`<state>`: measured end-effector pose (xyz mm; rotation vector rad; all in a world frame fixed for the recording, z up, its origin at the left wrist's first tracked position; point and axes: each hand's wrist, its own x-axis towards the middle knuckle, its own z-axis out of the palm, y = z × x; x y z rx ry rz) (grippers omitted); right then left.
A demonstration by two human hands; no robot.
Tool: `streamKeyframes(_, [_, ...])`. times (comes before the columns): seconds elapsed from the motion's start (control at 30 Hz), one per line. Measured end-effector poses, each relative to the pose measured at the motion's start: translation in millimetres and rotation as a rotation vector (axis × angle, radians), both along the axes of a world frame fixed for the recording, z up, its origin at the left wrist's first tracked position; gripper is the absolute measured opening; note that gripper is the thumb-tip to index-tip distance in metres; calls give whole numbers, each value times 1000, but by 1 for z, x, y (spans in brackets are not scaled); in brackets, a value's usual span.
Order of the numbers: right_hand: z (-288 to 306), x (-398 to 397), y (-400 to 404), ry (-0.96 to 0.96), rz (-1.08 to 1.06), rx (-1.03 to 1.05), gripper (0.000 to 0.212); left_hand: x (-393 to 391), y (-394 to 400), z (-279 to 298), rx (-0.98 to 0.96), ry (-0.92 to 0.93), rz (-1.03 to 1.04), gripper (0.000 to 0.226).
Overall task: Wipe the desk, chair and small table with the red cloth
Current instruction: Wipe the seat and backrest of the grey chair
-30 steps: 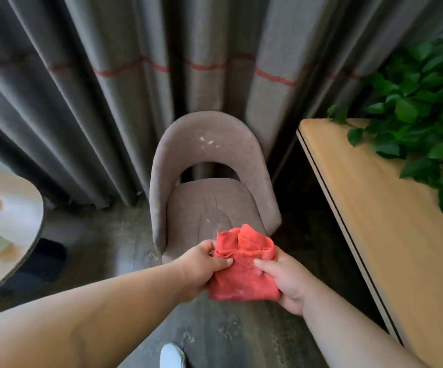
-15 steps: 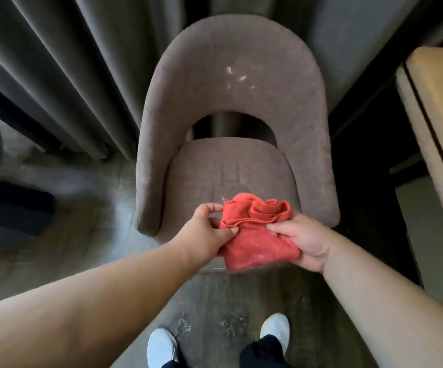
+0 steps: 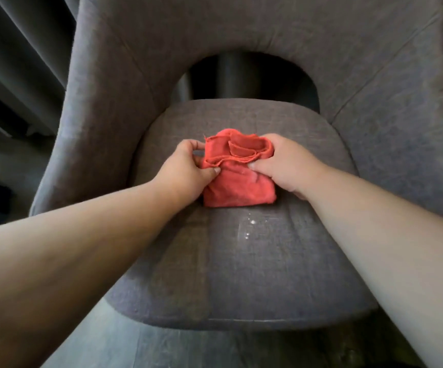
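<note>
Red cloth bunched on the seat of the grey upholstered chair, toward the back of the cushion. Left hand grasping its left edge, thumb and fingers pinching the folds; right hand grasping the right side, thumb pressed onto the fabric. White specks on the seat just in front of the cloth — no labels or writing readable anywhere. Grey curtain hanging behind, at left.

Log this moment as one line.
stage: wiping chair seat | left hand: grips red cloth | right hand: grips cloth | white specks: remain
</note>
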<state>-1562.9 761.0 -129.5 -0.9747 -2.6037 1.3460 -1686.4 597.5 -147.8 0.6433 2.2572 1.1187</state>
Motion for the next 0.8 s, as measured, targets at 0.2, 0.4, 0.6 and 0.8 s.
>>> streamKeyframes(0.2, [-20, -11, 5, -9, 145, 246, 22, 0, 9, -17, -145, 422, -182, 49])
streamKeyframes(0.4, [-6, -6, 15, -227, 267, 220, 12, 0, 3, -18, -165, 342, -270, 62])
streamKeyframes(0.6, [-3, -13, 6, -171, 48, 315, 101, -27, -1, -22, -59, 719, -147, 47])
streamKeyframes(0.8, [-33, -26, -48, -321, 254, 527, 80, -33, 7, -43, -465, 776, -287, 58])
